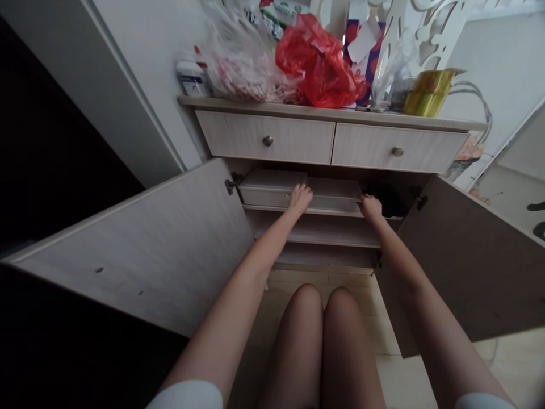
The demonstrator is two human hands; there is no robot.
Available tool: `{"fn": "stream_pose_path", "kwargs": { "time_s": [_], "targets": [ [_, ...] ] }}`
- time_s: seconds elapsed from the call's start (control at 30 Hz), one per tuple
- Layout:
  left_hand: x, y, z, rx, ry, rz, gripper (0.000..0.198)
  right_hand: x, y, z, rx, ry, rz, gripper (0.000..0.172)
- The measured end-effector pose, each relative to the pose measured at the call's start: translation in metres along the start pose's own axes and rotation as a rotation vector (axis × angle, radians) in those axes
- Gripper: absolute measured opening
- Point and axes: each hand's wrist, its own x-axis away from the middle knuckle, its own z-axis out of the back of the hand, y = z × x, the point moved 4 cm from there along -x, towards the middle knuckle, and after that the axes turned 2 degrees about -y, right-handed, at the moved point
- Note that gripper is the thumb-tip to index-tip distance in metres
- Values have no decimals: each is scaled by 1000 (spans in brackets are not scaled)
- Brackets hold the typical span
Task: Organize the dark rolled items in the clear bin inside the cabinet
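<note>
Hands (301,199) (370,207) on shelved storage box (272,190)

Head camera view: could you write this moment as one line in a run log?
left hand: on pale flat box | right hand: at its right end | cabinet doors: open

White short slvs (185,396), bare forearms (264,250), bare L hand (300,199), bare R hand (370,207), bare knees (304,318)

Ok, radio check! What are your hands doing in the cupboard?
Left hand on the front of the box. Right hand at its right end. Cupboard doors open wide, in line with both arms.
</note>
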Motion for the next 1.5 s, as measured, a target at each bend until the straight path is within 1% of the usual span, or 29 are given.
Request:
{"fn": "stream_pose_path", "kwargs": {
  "time_s": [0.1,0.2,0.3,0.37,0.43,0.5,0.6,0.7,0.77,0.83,0.93,1.07,1.2,1.27,1.37,1.43,1.5],
  "targets": [
    [-5,-6,-12,-46,-46,-9,32,-9,2,-7,12,-35,-29,32],
    [-6,-10,-14,-49,-70,-20,29,-15,3,-9,16,-32,-22,32],
    [-8,-12,-9,6,-68,-45,25,-15,7,-6,16,-6,-10,33],
    [-9,-12,-4,42,-60,-52,21,-10,12,-1,12,39,-2,31],
    [-6,-11,2,67,-31,-46,19,1,18,6,1,97,16,30],
    [4,-7,12,95,36,-56,18,18,23,14,-20,163,43,29],
    [34,5,35,123,181,-114,20,54,29,28,-65,269,100,29],
    [77,23,62,116,265,-176,23,99,29,40,-112,347,188,29],
    [109,35,78,108,272,-195,24,131,26,47,-140,370,235,30],
    [140,47,91,110,247,-188,26,161,21,51,-161,364,262,29],
    [182,60,101,135,183,-150,28,204,10,51,-178,324,285,28],
    [228,69,98,201,130,-138,28,249,-5,44,-185,278,305,25],
    [261,72,85,282,95,-128,27,279,-16,32,-203,219,323,24],
    [273,74,76,305,72,-121,26,287,-20,26,-211,204,332,22],
    [289,75,65,335,76,-106,27,292,-24,18,-217,183,340,21],
    [296,75,59,366,62,-83,27,292,-26,11,-212,162,354,21],
    [300,74,52,425,21,-53,27,291,-28,4,-205,148,375,21]
  ]
}}
